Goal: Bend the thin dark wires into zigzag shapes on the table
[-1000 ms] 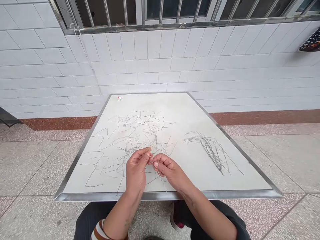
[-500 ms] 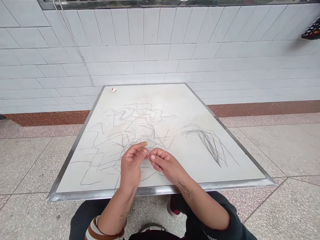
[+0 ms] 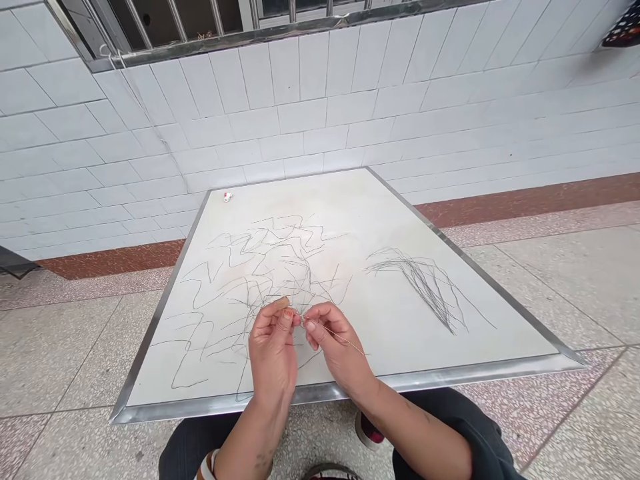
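Over the near part of a white table (image 3: 335,200), my left hand (image 3: 274,347) pinches a thin wire, its thumb and index fingertip pressed together. Something tan covers one of its fingertips. Touching it at the fingertips, my right hand (image 3: 337,343) is closed on the same wire (image 3: 353,344), whose pale end trails across its back. Many bent dark wires (image 3: 193,303) lie scattered beyond and left of the hands. To the right rests a bundle of dark wires (image 3: 425,293), loosely spread at its far end.
A small white and red item (image 3: 228,197) sits at the table's far left corner. Behind the table stands a white tiled wall (image 3: 300,120) with a barred window (image 3: 215,20) above. A cord (image 3: 163,140) hangs on the wall. My legs are under the near edge.
The view has tilted up and turned, showing more window. Both hands remain together, and the wire end now points out to the right over my right hand.
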The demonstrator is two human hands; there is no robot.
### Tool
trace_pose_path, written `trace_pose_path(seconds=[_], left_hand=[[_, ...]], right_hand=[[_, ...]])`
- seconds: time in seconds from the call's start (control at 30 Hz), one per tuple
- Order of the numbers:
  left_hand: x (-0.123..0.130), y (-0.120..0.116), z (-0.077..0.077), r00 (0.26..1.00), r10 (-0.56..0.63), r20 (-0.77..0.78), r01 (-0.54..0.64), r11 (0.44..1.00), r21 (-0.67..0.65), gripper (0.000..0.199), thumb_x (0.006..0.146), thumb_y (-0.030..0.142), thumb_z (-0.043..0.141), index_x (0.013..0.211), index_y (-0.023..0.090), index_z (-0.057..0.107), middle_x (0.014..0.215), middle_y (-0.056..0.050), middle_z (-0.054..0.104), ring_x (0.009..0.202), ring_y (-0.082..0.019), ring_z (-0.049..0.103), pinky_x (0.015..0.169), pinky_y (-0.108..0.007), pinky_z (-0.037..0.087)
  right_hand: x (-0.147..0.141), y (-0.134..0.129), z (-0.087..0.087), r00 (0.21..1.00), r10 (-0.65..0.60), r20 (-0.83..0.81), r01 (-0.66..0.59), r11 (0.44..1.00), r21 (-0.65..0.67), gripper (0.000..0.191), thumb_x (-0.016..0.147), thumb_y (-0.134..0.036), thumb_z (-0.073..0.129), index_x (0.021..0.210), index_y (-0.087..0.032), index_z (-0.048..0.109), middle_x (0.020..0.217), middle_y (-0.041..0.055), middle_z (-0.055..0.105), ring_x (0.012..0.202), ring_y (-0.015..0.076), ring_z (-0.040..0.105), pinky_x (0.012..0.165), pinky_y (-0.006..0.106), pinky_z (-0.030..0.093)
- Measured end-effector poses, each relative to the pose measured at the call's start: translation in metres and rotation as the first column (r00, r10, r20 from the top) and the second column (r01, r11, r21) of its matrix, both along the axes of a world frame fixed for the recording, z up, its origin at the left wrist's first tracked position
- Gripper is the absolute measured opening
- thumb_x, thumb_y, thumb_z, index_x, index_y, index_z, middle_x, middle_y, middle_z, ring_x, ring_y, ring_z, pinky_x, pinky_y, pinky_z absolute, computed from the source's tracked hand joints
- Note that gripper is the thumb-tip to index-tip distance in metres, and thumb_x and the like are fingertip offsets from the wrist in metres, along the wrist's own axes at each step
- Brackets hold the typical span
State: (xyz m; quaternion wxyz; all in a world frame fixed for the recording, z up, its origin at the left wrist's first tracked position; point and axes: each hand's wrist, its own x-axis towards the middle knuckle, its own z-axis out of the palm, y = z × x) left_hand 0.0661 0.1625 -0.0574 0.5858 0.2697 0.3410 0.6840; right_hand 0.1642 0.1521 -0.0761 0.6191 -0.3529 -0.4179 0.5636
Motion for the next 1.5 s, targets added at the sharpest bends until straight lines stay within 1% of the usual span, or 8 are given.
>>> trace_pose_path(seconds=[0.27,0.73,0.8,0.9,0.97,1.03,1.27,1.5], left_hand=[[0.001,-0.005,0.007,1.000,0.017,-0.017,-0.017,1.000,-0.024,0.018,0.073,0.019,0.072,0.090,0.019,0.067,0.073,0.002,0.061,0.067,-0.008,0.058,0.068,-0.021,0.047],[-0.006,0.000,0.009,0.999,-0.022,-0.037,0.019,0.997,-0.079,0.021,0.070,0.021,0.074,0.090,0.018,0.067,0.081,0.001,0.062,0.071,-0.009,0.059,0.068,-0.023,0.047],[-0.005,0.000,0.010,0.999,-0.028,-0.024,0.026,0.996,-0.086,0.021,0.070,0.021,0.075,0.089,0.019,0.067,0.083,0.001,0.062,0.072,-0.009,0.060,0.068,-0.023,0.047],[-0.004,-0.002,0.010,0.998,-0.057,-0.004,0.057,0.994,-0.095,0.021,0.070,0.022,0.074,0.090,0.018,0.068,0.082,0.000,0.064,0.074,-0.009,0.060,0.069,-0.022,0.047],[-0.004,-0.002,0.009,0.996,-0.085,0.006,0.085,0.992,-0.098,0.022,0.071,0.021,0.073,0.092,0.018,0.068,0.078,0.000,0.064,0.074,-0.009,0.060,0.071,-0.022,0.047],[-0.004,-0.002,0.008,0.994,-0.106,0.015,0.107,0.990,-0.091,0.022,0.072,0.022,0.073,0.094,0.018,0.068,0.075,0.000,0.064,0.074,-0.009,0.059,0.074,-0.022,0.047],[-0.002,-0.005,0.007,0.995,-0.094,0.036,0.096,0.994,-0.054,0.019,0.074,0.020,0.071,0.092,0.019,0.069,0.076,0.000,0.065,0.073,-0.009,0.060,0.072,-0.021,0.047],[0.000,-0.006,0.004,0.997,-0.071,0.011,0.071,0.996,-0.055,0.018,0.074,0.022,0.071,0.092,0.020,0.069,0.077,0.000,0.066,0.073,-0.010,0.061,0.071,-0.024,0.048]], right_hand=[[-0.009,0.001,-0.003,0.996,-0.069,-0.057,0.069,0.998,0.008,0.012,0.080,-0.031,0.064,0.083,-0.023,0.056,0.067,-0.0040,0.049,0.053,0.0084,0.041,0.049,0.023,0.034],[-0.003,0.005,-0.004,1.000,0.016,-0.012,-0.015,1.000,0.018,0.010,0.081,-0.031,0.063,0.082,-0.023,0.057,0.070,-0.0033,0.053,0.056,0.0093,0.044,0.053,0.024,0.037],[-0.001,0.005,-0.003,0.996,-0.040,0.084,0.034,0.997,0.072,0.007,0.083,-0.030,0.061,0.083,-0.024,0.058,0.073,-0.0017,0.053,0.060,0.0109,0.046,0.054,0.025,0.038],[0.007,0.006,-0.002,0.940,-0.183,0.286,0.107,0.959,0.262,0.003,0.084,-0.025,0.058,0.082,-0.024,0.060,0.078,0.0013,0.055,0.071,0.0150,0.050,0.062,0.029,0.041],[0.013,0.007,-0.001,0.892,-0.247,0.377,0.096,0.922,0.375,0.006,0.084,-0.021,0.058,0.083,-0.025,0.062,0.079,0.0022,0.056,0.075,0.0167,0.051,0.067,0.032,0.041],[0.016,0.007,-0.001,0.880,-0.253,0.402,0.078,0.911,0.404,0.007,0.084,-0.020,0.058,0.084,-0.026,0.061,0.078,0.0023,0.056,0.075,0.0172,0.051,0.067,0.033,0.041],[0.008,0.002,0.000,0.989,-0.033,0.145,0.012,0.990,0.142,0.006,0.083,-0.029,0.060,0.086,-0.025,0.057,0.081,0.0001,0.052,0.064,0.0123,0.046,0.056,0.027,0.040],[0.005,0.001,0.004,0.996,-0.007,0.087,0.001,0.998,0.065,0.009,0.083,-0.031,0.061,0.086,-0.023,0.057,0.073,-0.0021,0.053,0.061,0.0105,0.046,0.058,0.026,0.041]])
